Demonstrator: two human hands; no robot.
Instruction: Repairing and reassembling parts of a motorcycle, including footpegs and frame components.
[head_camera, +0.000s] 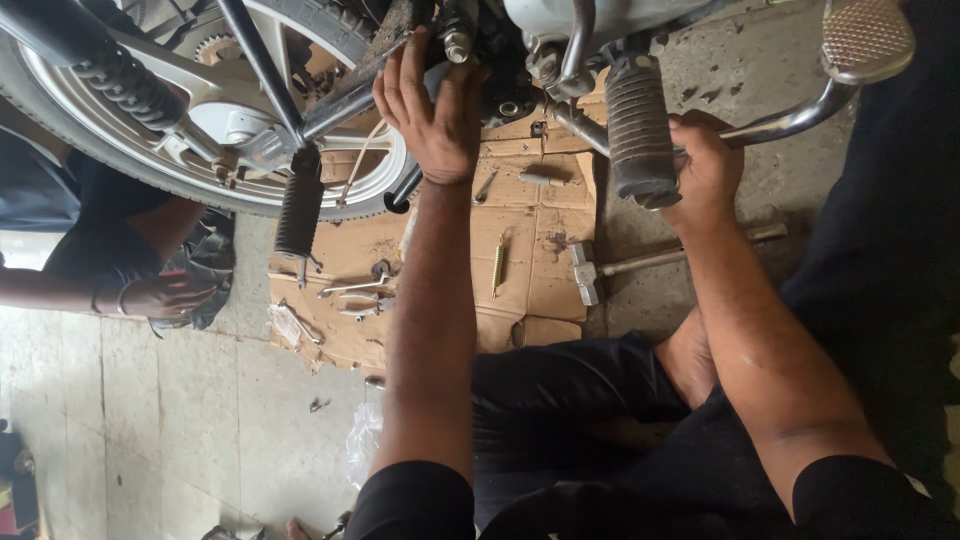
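One motorcycle is seen at the far edge, its single spoked rear wheel (150, 130) at far left and two ribbed black footpegs (640, 130) hung below the frame, above one flattened sheet of cardboard (535, 270) on which several loose wrenches and bolts (355, 290) are scattered. The left hand (432, 110) is stretched far forward, fingers spread and pressed flat against the dark engine underside. The right hand (705, 170) is closed around a chrome pedal lever (790, 120) just right of the nearer footpeg.
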